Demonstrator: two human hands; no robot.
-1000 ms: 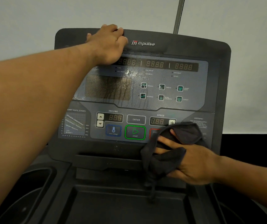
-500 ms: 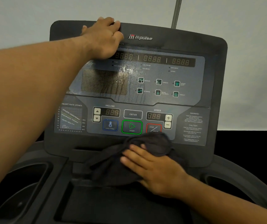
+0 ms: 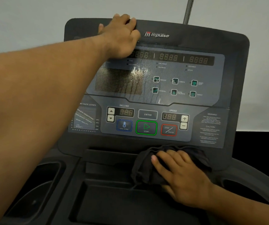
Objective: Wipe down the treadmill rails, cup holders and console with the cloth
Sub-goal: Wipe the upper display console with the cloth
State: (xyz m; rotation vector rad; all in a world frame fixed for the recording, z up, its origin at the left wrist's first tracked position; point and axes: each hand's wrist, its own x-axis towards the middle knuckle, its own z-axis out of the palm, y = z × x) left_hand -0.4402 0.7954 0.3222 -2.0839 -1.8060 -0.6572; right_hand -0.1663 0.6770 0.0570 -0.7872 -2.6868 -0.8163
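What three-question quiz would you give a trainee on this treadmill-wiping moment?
1. True or false: the left hand grips the console at its top edge.
2. Where does the right hand press the cloth? A on the number displays; B just below the button panel; C inside a cup holder.
3. Fill in: the green-ringed button reads ____.
Key: 1 true; 2 B; 3 START.

Pale wall (image 3: 33, 21) — plain, grey pole (image 3: 188, 10)
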